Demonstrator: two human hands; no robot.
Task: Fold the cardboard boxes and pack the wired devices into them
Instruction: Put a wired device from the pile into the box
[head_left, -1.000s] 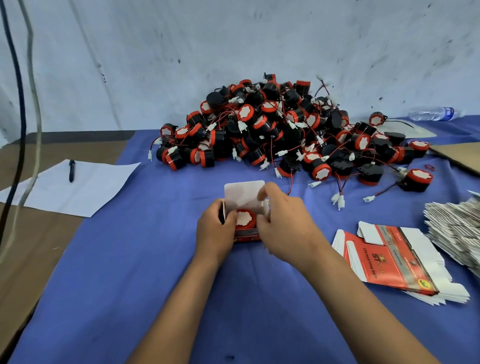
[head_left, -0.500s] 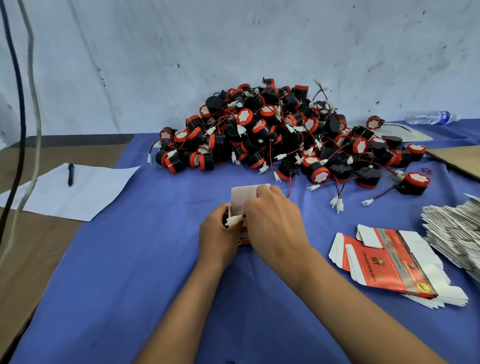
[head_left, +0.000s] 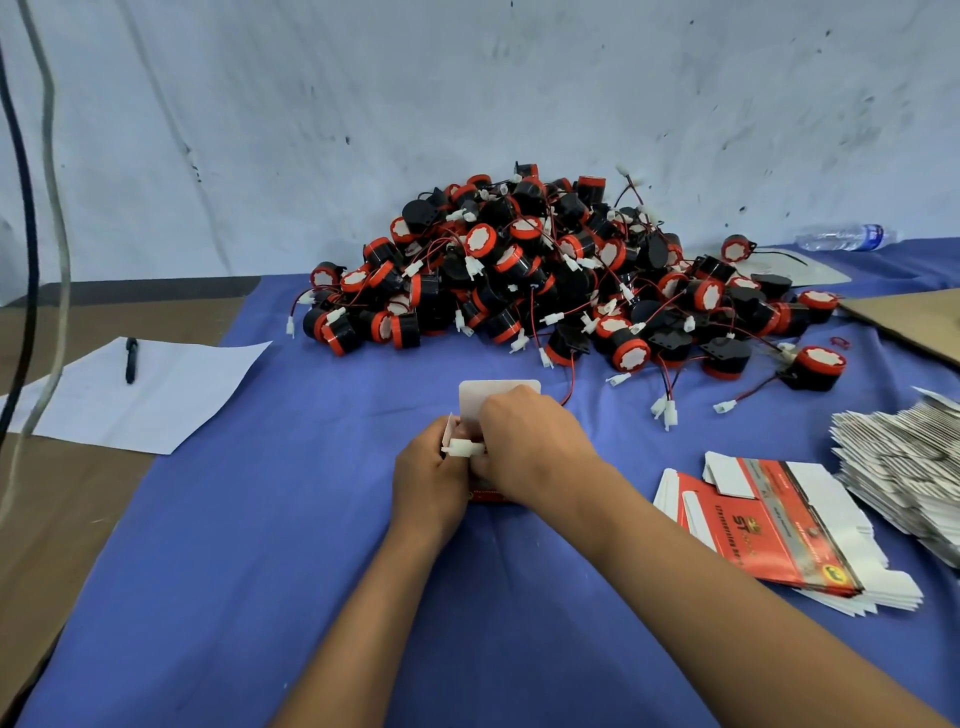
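Observation:
A small red and white cardboard box stands on the blue cloth at the centre, its white top flap upright. My left hand grips the box's left side. My right hand covers the box's open top, its fingers on a white wire connector that sticks out at the opening. The device inside is hidden by my hands. A big heap of black and red wired devices lies behind the box. Flat unfolded boxes lie in a pile to the right.
A stack of white folded leaflets sits at the far right. A sheet of paper with a pen lies left on the brown table. A water bottle and a cardboard sheet lie back right. Cables hang at left.
My right hand has moved over the box's top and hidden the device's red and white face. The white connector has come up at the opening between my hands.

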